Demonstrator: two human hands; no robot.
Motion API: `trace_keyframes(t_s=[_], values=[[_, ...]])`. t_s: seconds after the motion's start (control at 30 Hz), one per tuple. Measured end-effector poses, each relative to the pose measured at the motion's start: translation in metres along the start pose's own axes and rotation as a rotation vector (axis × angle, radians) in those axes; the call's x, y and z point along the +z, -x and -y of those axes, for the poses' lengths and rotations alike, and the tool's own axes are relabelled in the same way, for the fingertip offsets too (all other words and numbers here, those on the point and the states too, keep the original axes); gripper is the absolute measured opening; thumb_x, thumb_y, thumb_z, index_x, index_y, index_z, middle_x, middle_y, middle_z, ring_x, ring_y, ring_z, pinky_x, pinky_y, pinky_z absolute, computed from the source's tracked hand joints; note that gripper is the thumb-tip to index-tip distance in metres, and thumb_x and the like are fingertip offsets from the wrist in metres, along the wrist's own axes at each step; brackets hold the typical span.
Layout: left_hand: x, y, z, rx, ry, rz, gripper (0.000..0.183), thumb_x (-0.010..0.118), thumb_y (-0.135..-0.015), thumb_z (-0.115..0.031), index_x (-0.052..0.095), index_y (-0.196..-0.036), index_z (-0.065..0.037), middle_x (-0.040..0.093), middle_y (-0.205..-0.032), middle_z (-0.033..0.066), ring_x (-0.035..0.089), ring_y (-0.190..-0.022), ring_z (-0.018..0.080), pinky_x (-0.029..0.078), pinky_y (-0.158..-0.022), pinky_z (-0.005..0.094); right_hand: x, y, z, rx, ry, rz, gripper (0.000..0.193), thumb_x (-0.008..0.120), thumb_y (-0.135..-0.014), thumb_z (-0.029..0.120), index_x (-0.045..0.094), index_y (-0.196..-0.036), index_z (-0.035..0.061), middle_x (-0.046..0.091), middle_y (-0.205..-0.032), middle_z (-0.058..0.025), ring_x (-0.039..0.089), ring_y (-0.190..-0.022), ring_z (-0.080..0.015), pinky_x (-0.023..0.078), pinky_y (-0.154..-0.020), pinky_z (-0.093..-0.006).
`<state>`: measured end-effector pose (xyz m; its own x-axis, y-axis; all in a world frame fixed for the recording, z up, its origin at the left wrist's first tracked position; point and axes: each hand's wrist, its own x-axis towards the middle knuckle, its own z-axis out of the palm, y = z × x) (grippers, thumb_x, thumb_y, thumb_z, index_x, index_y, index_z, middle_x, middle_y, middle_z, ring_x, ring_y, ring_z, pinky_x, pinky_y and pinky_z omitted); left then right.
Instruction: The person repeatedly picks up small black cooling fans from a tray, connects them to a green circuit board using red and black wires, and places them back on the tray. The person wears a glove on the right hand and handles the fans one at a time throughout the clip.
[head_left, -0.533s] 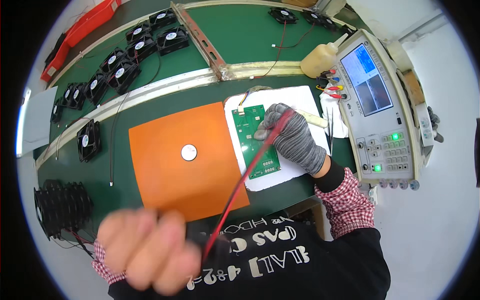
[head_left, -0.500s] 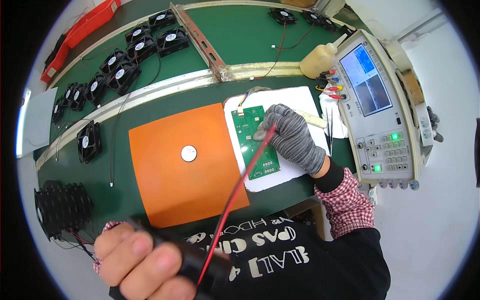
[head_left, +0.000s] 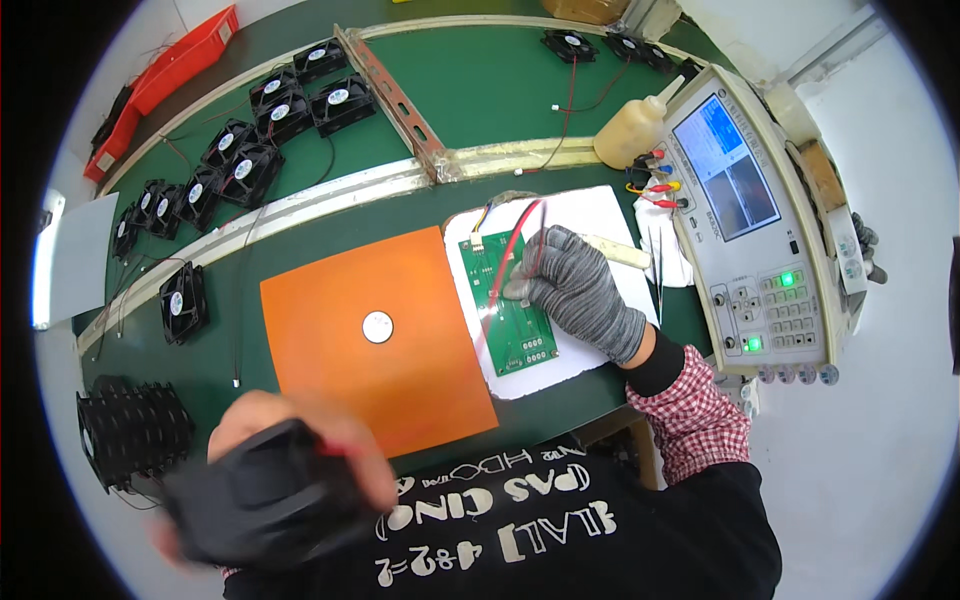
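At the lower left my left hand (head_left: pixel 262 412), blurred by motion, grips a black square cooling fan (head_left: pixel 270 505). A red and black wire pair (head_left: pixel 510 245), partly smeared, loops up over the green circuit board (head_left: pixel 522 335). My right hand (head_left: pixel 580 290), in a grey striped glove, is closed on the far part of these wires; its fingers hide the wire end. Its fingertips are at the board's right side, and I cannot tell whether the wire end touches the board. The board lies on a white sheet (head_left: pixel 600 215), with a small multicoloured cable plugged in at its top.
An orange mat (head_left: pixel 370 270) with a round white disc (head_left: pixel 377 327) lies left of the board. Several black fans (head_left: pixel 250 172) stand at the far left, others stacked (head_left: pixel 135 430) nearer. To the right are a tester with a screen (head_left: pixel 755 220), a plastic bottle (head_left: pixel 632 128) and tweezers (head_left: pixel 656 270).
My left hand has turned the fan so its broad side shows. The wires have gone from taut to a slack loop above the board. My right hand stays almost in place.
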<state>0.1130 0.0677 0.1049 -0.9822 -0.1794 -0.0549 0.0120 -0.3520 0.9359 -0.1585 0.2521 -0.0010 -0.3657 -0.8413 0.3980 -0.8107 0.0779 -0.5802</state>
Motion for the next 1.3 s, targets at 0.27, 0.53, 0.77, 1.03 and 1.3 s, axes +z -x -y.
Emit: trace_keyframes(t_s=[0.27,0.53,0.77,1.03,1.3], values=[[-0.004,-0.139,-0.006,1.461,-1.531,0.046,0.062,0.076,-0.075,-0.029,0.056,-0.126,0.001,0.058,-0.126,0.0207,0.06,-0.112,0.0355,0.052,-0.091,0.0449,0.005,0.0,0.01,-0.119,0.233,-0.045,0.018,0.073,-0.076,0.018,0.065,-0.087,0.0061,0.061,-0.089,-0.0104,0.06,-0.089,-0.0294,0.049,-0.08,-0.0409],[-0.188,-0.272,0.024,0.61,-1.939,-0.605,0.086,0.075,-0.077,-0.038,0.036,-0.141,0.005,0.044,-0.14,0.0218,0.039,-0.133,0.0364,0.038,-0.106,0.0402,0.001,-0.001,0.011,0.05,-0.287,-0.226,0.015,0.07,-0.086,0.013,0.063,-0.096,0.0051,0.064,-0.093,-0.0072,0.061,-0.08,-0.0176,0.051,-0.072,-0.0292],[-0.052,-0.192,-0.007,0.788,-1.462,0.042,0.069,0.078,-0.056,-0.016,0.053,-0.118,-0.005,0.052,-0.11,0.0141,0.048,-0.105,0.0334,0.037,-0.094,0.0391,-0.008,0.0,0.011,-0.005,-0.217,-0.414,0.052,0.075,-0.079,0.003,0.054,-0.126,0.0052,0.055,-0.126,-0.0138,0.064,-0.098,-0.0193,0.054,-0.078,-0.0294],[0.023,-0.053,0.005,0.622,-1.128,1.084,0.03,0.05,-0.09,-0.016,0.055,-0.119,-0.012,0.054,-0.128,0.007,0.041,-0.131,0.0354,0.038,-0.103,0.0503,-0.002,-0.006,0.057,-0.552,-0.156,0.341,0.017,0.069,-0.08,0.018,0.069,-0.097,0.0154,0.061,-0.099,-0.0033,0.058,-0.096,-0.0263,0.046,-0.088,-0.0399],[-0.017,-0.044,-0.027,0.428,-2.035,0.265,0.033,0.062,-0.074,-0.007,0.054,-0.106,-0.009,0.053,-0.115,0.0073,0.048,-0.117,0.0361,0.044,-0.098,0.0427,-0.026,-0.001,0.055,-0.172,-0.145,0.057,0.01,0.054,-0.093,0.011,0.06,-0.097,0.0045,0.058,-0.099,-0.0114,0.057,-0.093,-0.0272,0.048,-0.081,-0.0369]])
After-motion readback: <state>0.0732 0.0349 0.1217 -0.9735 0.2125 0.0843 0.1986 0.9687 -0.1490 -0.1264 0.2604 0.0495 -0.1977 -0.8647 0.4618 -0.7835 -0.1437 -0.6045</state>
